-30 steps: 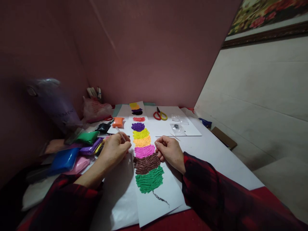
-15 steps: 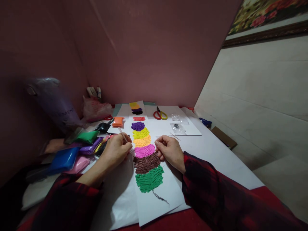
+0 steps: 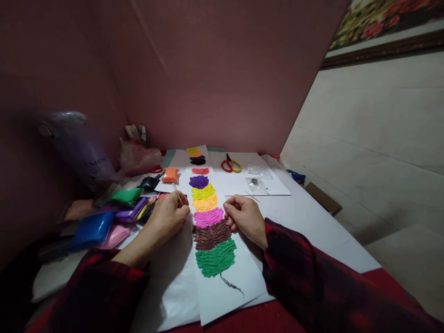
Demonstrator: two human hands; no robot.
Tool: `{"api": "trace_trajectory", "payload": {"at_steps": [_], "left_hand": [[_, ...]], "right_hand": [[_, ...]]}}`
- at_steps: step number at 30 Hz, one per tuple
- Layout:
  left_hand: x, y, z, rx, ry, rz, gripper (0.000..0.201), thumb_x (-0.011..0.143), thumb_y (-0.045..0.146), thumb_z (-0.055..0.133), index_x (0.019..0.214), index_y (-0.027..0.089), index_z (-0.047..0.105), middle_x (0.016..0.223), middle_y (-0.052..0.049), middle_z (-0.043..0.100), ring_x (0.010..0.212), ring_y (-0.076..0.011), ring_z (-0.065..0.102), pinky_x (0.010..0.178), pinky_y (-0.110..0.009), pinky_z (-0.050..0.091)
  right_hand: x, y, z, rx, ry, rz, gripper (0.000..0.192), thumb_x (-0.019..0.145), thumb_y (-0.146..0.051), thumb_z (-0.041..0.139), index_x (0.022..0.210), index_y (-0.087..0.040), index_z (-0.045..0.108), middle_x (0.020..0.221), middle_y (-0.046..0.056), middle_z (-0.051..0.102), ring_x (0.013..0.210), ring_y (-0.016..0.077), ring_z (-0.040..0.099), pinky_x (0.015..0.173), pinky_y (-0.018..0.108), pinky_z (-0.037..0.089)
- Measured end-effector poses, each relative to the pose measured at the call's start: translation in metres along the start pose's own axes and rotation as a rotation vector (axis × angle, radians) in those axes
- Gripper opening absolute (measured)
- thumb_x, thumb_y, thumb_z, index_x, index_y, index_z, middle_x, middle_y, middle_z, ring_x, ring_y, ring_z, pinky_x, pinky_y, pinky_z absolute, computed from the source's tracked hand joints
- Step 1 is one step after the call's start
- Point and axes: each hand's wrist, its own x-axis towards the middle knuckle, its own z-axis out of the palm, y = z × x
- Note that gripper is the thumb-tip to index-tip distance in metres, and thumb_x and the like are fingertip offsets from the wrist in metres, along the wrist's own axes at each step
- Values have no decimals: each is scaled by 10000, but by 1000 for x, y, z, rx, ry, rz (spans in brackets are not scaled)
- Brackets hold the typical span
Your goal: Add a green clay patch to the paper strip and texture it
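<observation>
Clay bands in green, brown, pink, orange, yellow and purple already fill the near half of your paper strip (image 3: 222, 296), while the far end carries only small red, black and yellow patches with bare gaps between them. Your left hand (image 3: 168, 217) is closed around a thin stick (image 3: 177, 194) at the pink band (image 3: 208, 217), and your right hand (image 3: 246, 218), fingers curled together, rests on the strip's opposite edge.

Left hand (image 3: 169, 216) slightly further forward
</observation>
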Motion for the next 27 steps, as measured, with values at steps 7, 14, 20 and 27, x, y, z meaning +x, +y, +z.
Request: {"api": "trace_trajectory", "payload": {"at_steps": [7,14,20,27], "left_hand": [[-1,-1,-1,-5,11,5,93,640,126,485,673,201,531,449,46,545,430,-135,532,457,-227,352],[0,-1,-1,-31,5,2,91,637,127,497,672,202,533,452,45,548,415,-133,530,446,-225,350],[-1,2,-1,-55,4,-1,88,657,127,481,689,196,526,444,54,537,402,-128,534,441,-221,356],[-2,3,-4,-83,22,9,74,653,151,494,697,189,539,469,45,555,419,-134,536,447,-226,359]], "right_hand": [[0,1,-1,-10,0,-3,128,807,-152,536,680,-166,551,470,-68,543,339,67,515,290,138,422],[0,1,-1,-10,-3,-3,116,801,-165,535,686,-168,549,467,-64,549,337,64,514,289,129,417],[0,0,-1,-9,0,-11,121,798,-174,538,678,-167,547,463,-68,548,330,66,507,288,137,412],[1,2,-1,-9,-4,-11,109,793,-177,538,685,-168,550,478,-61,554,343,66,518,291,132,419]]}}
